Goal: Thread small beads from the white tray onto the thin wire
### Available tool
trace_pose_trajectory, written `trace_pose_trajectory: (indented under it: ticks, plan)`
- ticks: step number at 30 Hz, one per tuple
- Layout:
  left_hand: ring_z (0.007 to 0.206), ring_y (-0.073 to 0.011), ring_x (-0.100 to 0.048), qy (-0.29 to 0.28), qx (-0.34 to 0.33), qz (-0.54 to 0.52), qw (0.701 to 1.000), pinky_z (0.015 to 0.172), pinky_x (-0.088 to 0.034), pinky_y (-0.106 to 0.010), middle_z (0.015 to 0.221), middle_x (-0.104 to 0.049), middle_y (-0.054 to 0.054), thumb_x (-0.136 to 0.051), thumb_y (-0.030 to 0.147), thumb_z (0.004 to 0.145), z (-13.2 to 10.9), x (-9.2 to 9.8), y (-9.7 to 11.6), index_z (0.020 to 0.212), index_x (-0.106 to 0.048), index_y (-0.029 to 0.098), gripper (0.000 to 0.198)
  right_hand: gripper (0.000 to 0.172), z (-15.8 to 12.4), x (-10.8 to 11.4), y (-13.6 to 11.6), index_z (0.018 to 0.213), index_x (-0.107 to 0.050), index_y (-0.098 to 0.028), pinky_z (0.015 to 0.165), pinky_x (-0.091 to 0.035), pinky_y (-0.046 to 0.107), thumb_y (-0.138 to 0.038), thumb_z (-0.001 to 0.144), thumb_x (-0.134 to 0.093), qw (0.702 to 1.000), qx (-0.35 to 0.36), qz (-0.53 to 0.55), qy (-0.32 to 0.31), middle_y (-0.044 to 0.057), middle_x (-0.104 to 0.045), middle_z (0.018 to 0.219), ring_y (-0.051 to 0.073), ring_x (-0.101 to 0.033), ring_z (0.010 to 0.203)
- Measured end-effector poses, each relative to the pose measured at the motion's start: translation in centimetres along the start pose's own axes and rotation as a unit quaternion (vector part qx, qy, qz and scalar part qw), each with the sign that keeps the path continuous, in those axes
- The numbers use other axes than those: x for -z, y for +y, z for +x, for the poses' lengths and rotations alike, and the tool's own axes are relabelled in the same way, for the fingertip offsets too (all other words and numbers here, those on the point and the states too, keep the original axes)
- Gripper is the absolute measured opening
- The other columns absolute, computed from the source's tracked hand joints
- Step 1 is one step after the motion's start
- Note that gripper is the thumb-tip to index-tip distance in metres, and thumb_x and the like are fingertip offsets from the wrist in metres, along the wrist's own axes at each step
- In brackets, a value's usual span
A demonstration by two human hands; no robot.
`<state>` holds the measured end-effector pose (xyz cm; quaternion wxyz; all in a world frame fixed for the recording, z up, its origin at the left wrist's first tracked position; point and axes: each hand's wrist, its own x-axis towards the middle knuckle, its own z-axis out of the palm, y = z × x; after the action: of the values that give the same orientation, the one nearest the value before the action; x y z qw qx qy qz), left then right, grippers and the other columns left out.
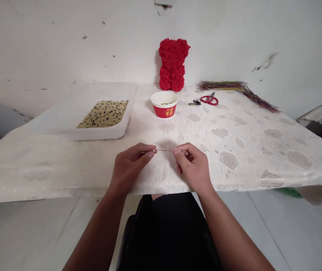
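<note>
A thin dark wire (pixel 164 150) is stretched level between my two hands, just above the front part of the table. My left hand (pixel 131 165) is closed in a pinch at the wire's left end, where a tiny pale bead (pixel 154 151) shows at the fingertips. On the other side, my right hand (pixel 192 162) pinches the wire between thumb and forefinger, with the other fingers curled in. Beyond the hands stands a red and white paper bowl (pixel 164 110) with a few small bits inside.
At the left lies a white tray (pixel 101 134) holding many small yellow and black beads (pixel 106 113). Red-handled scissors (pixel 210 99) and small keys (pixel 194 102) rest behind, near a bundle of coloured wires (pixel 223 86). A red rose bear (pixel 173 66) stands against the wall.
</note>
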<state>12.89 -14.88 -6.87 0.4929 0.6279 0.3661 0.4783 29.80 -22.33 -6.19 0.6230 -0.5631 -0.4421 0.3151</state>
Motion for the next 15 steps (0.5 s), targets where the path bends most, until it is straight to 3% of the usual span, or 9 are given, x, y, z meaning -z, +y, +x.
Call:
trace_pose_trajectory:
  ticks: [15]
  plan:
    - [0.088, -0.0161, -0.072, 0.02, -0.001, -0.036, 0.999, 0.085, -0.057, -0.027, 0.089, -0.077, 0.0, -0.083, 0.028, 0.077, -0.2, -0.27, 0.04, 0.088, -0.08, 0.026, 0.011, 0.022, -0.26, 0.15, -0.1, 0.073, -0.062, -0.021, 0.047, -0.037, 0.023, -0.033, 0.09, -0.067, 1.0, 0.019, -0.014, 0.008, -0.006, -0.05, 0.053, 0.009, -0.045, 0.047]
